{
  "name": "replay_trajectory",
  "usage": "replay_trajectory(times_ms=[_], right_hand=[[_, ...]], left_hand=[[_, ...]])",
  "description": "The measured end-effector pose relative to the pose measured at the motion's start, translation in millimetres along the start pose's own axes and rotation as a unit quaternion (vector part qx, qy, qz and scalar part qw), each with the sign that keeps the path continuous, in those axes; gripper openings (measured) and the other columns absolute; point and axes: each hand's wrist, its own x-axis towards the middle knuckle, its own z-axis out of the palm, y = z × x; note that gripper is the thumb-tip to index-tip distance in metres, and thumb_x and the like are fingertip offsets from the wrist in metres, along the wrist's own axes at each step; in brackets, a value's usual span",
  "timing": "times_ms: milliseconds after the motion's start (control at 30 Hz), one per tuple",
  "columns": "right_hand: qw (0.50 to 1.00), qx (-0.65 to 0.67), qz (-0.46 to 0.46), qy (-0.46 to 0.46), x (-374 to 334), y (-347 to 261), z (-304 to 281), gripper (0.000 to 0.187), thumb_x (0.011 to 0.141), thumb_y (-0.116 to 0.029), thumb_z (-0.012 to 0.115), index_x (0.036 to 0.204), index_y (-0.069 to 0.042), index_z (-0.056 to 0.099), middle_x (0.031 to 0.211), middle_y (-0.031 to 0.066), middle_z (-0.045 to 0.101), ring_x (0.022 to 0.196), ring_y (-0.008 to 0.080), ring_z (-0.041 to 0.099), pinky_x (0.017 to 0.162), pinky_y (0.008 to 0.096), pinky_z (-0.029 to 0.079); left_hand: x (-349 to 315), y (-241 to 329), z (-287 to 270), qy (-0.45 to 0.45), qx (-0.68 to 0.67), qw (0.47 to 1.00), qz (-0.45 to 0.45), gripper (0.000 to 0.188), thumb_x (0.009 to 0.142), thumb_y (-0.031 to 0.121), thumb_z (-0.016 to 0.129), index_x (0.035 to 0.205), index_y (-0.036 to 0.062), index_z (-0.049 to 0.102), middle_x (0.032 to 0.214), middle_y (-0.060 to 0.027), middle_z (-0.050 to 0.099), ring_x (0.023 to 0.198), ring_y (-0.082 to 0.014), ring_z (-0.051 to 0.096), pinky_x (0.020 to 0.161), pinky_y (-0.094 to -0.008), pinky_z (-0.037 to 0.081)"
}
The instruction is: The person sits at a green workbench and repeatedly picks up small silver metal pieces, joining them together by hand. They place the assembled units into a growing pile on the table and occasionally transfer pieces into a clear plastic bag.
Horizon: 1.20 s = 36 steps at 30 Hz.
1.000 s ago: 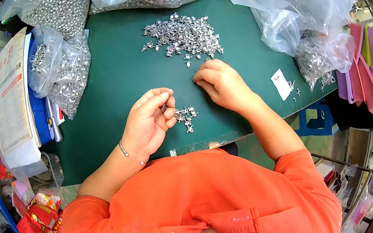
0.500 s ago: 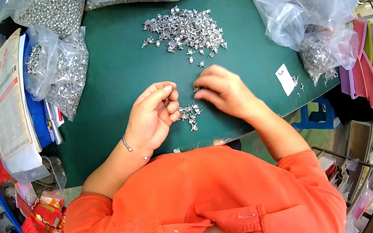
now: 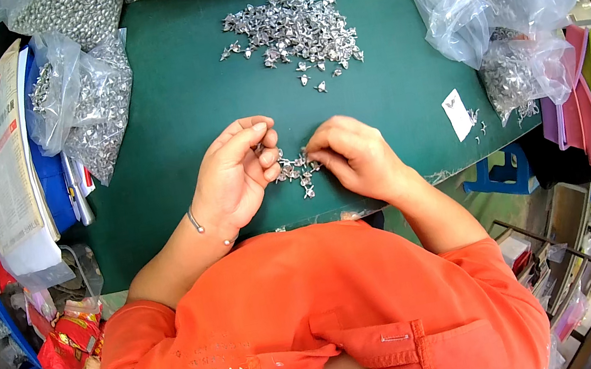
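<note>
My left hand (image 3: 236, 165) hovers over the green tabletop, palm turned inward, with its fingers curled and thumb against the index finger; whatever it may hold is hidden. My right hand (image 3: 355, 155) is closed in a pinch, its fingertips on a small silver metal piece at the edge of a little cluster of metal pieces (image 3: 306, 179). This cluster lies between my hands, near the table's front edge. Farther back sits a larger heap of similar winged-looking silver pieces (image 3: 297, 32), with a few strays at its near side.
Clear plastic bags of metal parts stand at the left (image 3: 100, 112) and right (image 3: 515, 73). A white card (image 3: 457, 115) lies near the right edge beside loose bits. Newspapers (image 3: 2, 147) lean at the left; a blue stool (image 3: 501, 173) is under the table.
My right hand has moved down and slightly left, from above the small cluster to its edge. My left hand stays nearly in place, still curled. The view has shifted slightly.
</note>
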Motion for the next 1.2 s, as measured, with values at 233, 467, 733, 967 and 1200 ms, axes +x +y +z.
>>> replay_trajectory(times_ms=[233,467,733,967,1200], right_hand=[[0.966,-0.227,-0.018,0.124,38,30,-10,0.012,0.083,0.0,0.069,0.095,-0.002,0.067,0.092,0.0125,0.063,0.083,0.034,0.062,0.073,0.0424,0.052],[0.995,-0.083,0.028,0.038,18,16,-20,0.014,0.083,-0.004,0.074,0.096,-0.003,0.067,0.094,0.0122,0.063,0.087,0.031,0.065,0.076,0.0383,0.054],[0.986,-0.101,0.047,0.127,22,24,-19,0.013,0.088,0.0,0.068,0.1,0.0,0.067,0.097,0.0159,0.066,0.089,0.0326,0.066,0.078,0.0388,0.054],[0.994,-0.001,0.004,-0.108,29,8,-17,0.023,0.079,0.002,0.068,0.102,-0.002,0.069,0.104,0.0131,0.066,0.096,0.034,0.062,0.088,0.0423,0.05],[0.997,-0.083,-0.009,0.0,51,23,-15,0.031,0.077,0.011,0.06,0.105,0.0,0.068,0.106,0.0159,0.066,0.099,0.0363,0.063,0.086,0.0421,0.053]], left_hand=[[0,1,0,-0.015,0.005,1.0,0.004,0.013,0.101,0.011,0.055,0.109,0.0031,0.061,0.089,-0.0045,0.06,0.069,-0.0106,0.053,0.059,-0.0252,0.044],[0,0,-2,-0.002,0.001,1.0,0.001,0.013,0.101,0.012,0.055,0.109,0.0037,0.062,0.089,-0.0043,0.061,0.068,-0.0101,0.053,0.058,-0.0252,0.044],[-1,-1,-4,-0.001,0.002,1.0,-0.002,0.013,0.101,0.011,0.055,0.108,0.0038,0.062,0.089,-0.0041,0.061,0.068,-0.0097,0.054,0.057,-0.0254,0.044],[-2,0,-3,0.006,-0.003,1.0,0.003,0.012,0.101,0.011,0.055,0.107,0.0039,0.062,0.088,-0.0042,0.061,0.068,-0.01,0.054,0.057,-0.0251,0.044],[-3,0,-1,-0.006,-0.009,1.0,0.004,0.012,0.101,0.011,0.055,0.107,0.0038,0.062,0.088,-0.0037,0.062,0.068,-0.0099,0.054,0.058,-0.0249,0.044]])
